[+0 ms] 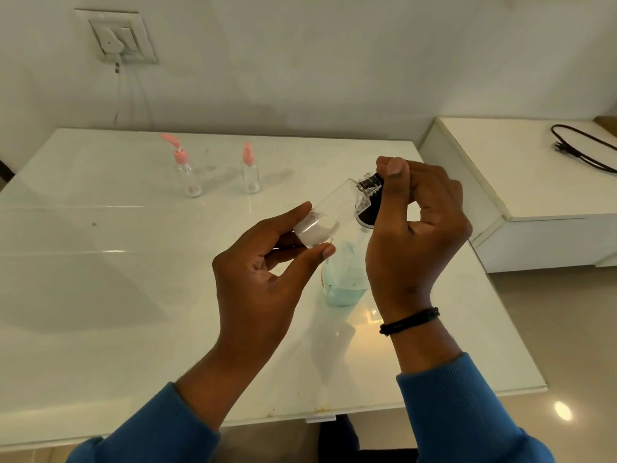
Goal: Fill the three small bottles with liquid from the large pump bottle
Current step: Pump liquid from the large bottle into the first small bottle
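My left hand (pixel 263 265) pinches the base of a small clear bottle (pixel 329 208), tilted with its open neck up against the black pump head (pixel 370 192) of the large bottle. My right hand (pixel 417 222) curls round that pump head, thumb on top. The large pump bottle (pixel 344 279) stands on the table under my hands and holds pale blue liquid. Two other small clear bottles stand upright at the back: one (pixel 187 175) with a pink pump cap, one (pixel 250 172) with a pink spray cap. Both look empty.
The white glossy table (pixel 117 279) ends at its right edge near my right wrist. A lower white unit (pixel 521 182) stands to the right with a black cable (pixel 581 148) on it. A wall socket (pixel 117 38) sits at the upper left.
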### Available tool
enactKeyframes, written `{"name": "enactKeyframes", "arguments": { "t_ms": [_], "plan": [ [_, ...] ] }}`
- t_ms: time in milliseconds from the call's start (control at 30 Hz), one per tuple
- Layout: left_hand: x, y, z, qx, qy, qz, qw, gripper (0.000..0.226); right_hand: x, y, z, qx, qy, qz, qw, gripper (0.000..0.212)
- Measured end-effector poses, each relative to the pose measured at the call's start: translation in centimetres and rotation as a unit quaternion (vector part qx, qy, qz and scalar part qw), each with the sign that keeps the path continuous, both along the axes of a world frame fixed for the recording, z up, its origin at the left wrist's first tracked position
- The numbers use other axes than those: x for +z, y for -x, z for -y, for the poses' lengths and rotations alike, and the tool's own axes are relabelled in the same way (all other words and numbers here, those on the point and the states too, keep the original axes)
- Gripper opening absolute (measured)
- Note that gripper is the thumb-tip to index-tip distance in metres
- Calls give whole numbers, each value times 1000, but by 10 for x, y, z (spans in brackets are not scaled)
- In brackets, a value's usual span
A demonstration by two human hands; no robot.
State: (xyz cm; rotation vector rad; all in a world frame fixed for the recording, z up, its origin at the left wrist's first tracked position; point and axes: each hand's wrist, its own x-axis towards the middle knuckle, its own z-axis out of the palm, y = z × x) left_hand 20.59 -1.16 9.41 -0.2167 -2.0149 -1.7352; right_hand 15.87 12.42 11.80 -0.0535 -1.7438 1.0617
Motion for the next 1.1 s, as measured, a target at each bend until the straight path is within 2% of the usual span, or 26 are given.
{"name": "enactKeyframes", "arguments": {
  "t_ms": [1100],
  "plan": [
    [0,0,1,-3,-4,-3,1000,46,-1,-1,1,-16,-29,-15,999,28]
  ]
}}
